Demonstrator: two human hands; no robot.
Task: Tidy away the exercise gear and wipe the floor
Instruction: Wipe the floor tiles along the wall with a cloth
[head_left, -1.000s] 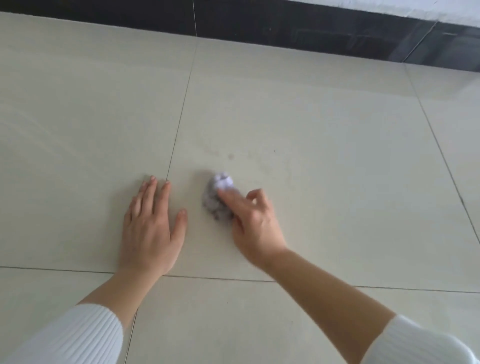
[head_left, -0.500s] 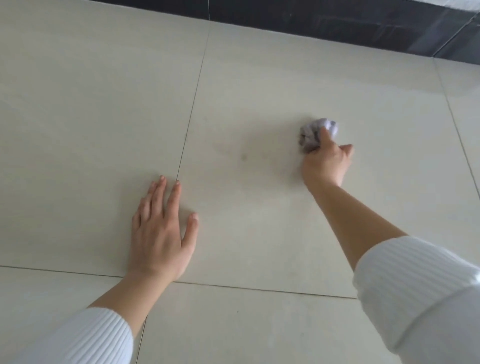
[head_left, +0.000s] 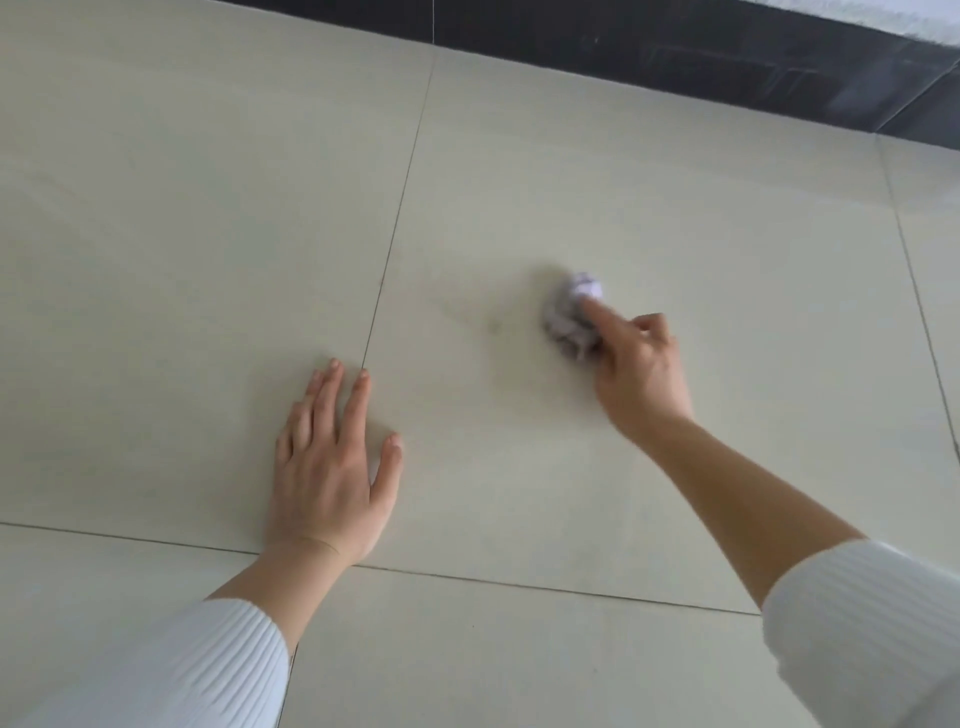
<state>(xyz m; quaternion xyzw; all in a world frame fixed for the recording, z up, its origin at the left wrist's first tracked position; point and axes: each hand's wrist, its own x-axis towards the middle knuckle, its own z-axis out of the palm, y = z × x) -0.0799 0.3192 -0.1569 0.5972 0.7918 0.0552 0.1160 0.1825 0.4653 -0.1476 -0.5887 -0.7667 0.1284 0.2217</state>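
White ribbed knit covers both forearms nearest to us: the left sleeve (head_left: 171, 670) at the bottom edge and the right sleeve (head_left: 862, 623) at the lower right, each pushed back to bare the wrist.

Beyond the left sleeve we see the left hand (head_left: 332, 478) lying flat, palm down on the floor (head_left: 208, 208). Its fingers are straight and slightly spread, its thumb is out to the side, and it holds nothing. Its wrist sits over a thin grout line running side to side.

Further out and to the right, the right hand (head_left: 644, 374) reaches forward on an outstretched arm and grips a crumpled wad (head_left: 569, 322). The index finger lies stretched over the top of it and the other fingers are curled in beside it; we cannot make out the thumb.

The wad is a small, rumpled ball, greyish lilac with a paler, whiter crown, and motion blurs it. Whether it is paper or cloth we cannot tell. It sits pressed against the floor on the tile to the right of the long grout line (head_left: 400, 218) and well apart from the left hand. Just to its left is a faint dark smudge (head_left: 493, 326).

The floor is large, smooth, pale cream tiles with a soft sheen, divided by thin dark joints. At the far edge runs a glossy black skirting (head_left: 675, 57), and above it, in the top right corner, a strip of white wall (head_left: 883, 21).
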